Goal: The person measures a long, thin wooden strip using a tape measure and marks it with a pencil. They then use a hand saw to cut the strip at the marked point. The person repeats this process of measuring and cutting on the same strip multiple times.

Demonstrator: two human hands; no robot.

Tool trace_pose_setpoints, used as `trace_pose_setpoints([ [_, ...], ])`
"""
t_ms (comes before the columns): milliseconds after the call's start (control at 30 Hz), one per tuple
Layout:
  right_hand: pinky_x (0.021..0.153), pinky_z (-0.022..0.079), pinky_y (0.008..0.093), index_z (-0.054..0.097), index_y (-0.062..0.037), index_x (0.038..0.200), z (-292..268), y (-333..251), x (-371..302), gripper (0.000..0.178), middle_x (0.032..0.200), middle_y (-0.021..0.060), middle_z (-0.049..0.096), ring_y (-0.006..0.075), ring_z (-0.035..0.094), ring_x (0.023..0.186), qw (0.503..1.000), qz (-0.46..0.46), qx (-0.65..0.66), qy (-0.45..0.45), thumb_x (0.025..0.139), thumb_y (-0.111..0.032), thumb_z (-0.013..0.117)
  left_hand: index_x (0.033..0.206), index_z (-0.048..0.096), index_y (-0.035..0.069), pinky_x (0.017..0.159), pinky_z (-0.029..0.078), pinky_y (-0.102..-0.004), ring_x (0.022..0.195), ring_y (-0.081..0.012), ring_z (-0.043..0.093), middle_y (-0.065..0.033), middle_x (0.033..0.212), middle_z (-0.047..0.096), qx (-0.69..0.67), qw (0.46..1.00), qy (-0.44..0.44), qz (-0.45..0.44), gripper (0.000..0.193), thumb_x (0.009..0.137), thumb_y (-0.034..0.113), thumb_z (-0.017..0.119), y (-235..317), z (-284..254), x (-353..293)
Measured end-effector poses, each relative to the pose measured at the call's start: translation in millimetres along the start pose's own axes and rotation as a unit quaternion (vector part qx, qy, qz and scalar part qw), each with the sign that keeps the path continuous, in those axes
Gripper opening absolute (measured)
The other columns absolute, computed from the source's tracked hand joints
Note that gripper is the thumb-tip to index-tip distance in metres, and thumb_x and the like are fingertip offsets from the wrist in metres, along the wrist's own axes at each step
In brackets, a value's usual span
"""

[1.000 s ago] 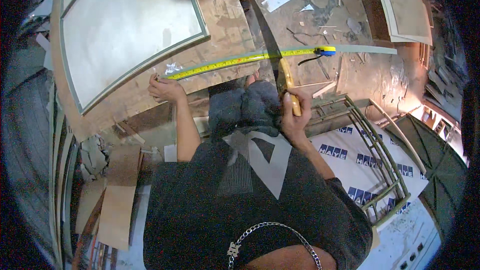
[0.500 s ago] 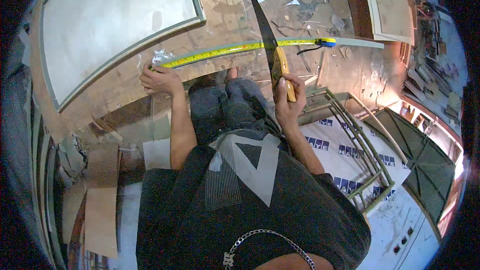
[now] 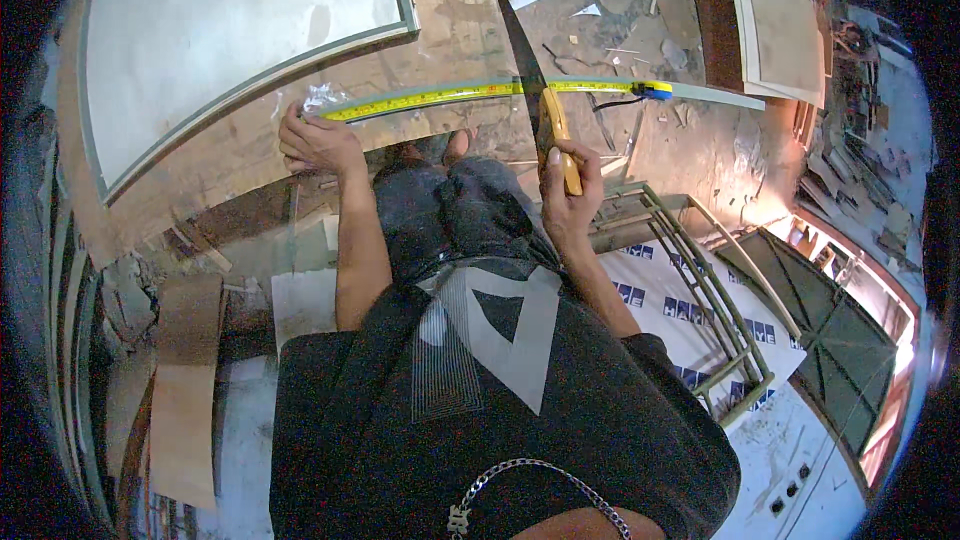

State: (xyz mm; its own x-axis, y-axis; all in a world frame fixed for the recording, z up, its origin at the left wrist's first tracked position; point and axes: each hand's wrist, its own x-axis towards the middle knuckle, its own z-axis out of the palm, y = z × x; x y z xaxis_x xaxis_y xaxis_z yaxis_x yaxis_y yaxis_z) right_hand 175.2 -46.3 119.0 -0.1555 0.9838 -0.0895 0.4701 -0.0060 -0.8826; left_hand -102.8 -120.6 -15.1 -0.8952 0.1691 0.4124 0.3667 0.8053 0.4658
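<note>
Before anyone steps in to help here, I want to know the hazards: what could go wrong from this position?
The right hand grips a long knife whose bare blade crosses the yellow tape measure; a slip could nick the tape or swing toward the left hand pinning its end. Bare toes sit just under the board edge, near the blade. Scraps litter the floor, so footing looks poor.

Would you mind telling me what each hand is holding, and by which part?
The right hand grips a handsaw by its yellow handle. The left hand presses down the near end of the yellow tape measure.

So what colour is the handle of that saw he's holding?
Yellow-orange; the saw handle in the right hand shows clearly in the head view.
</note>
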Motion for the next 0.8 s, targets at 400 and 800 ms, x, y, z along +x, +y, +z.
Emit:
trace_pose_setpoints([
  [400, 0.064, 0.045, 0.027, 0.058, -0.0024, 0.104, 0.0, -11.6, 11.8, 0.015, 0.084, 0.0099, 0.06, 0.0131, 0.055, 0.069, 0.998, 0.009, -0.038, -0.058, 0.091, -0.009, 0.06, 0.116, 0.054, 0.017, 0.094, 0.026, -0.0461, 0.116, -0.0272, 0.044, -0.0078, 0.115, 0.054, 0.017, 0.999, -0.022, 0.017, 0.035, 0.083, 0.007, 0.054, 3.5, -3.0, 0.6],
  [800, 0.054, 0.041, 0.0258, 0.056, -0.0035, 0.105, -0.5, -10.4, 12.2, 0.015, 0.071, 0.0048, 0.055, 0.0101, 0.05, 0.06, 0.998, -0.01, -0.003, -0.07, 0.091, -0.008, 0.059, 0.088, 0.064, 0.011, 0.086, 0.043, -0.0387, 0.097, -0.0242, 0.059, -0.0059, 0.099, 0.062, -0.12, 0.894, -0.19, 0.388, 0.018, 0.07, 0.005, 0.062, -41.2, -5.1, 39.2],
])
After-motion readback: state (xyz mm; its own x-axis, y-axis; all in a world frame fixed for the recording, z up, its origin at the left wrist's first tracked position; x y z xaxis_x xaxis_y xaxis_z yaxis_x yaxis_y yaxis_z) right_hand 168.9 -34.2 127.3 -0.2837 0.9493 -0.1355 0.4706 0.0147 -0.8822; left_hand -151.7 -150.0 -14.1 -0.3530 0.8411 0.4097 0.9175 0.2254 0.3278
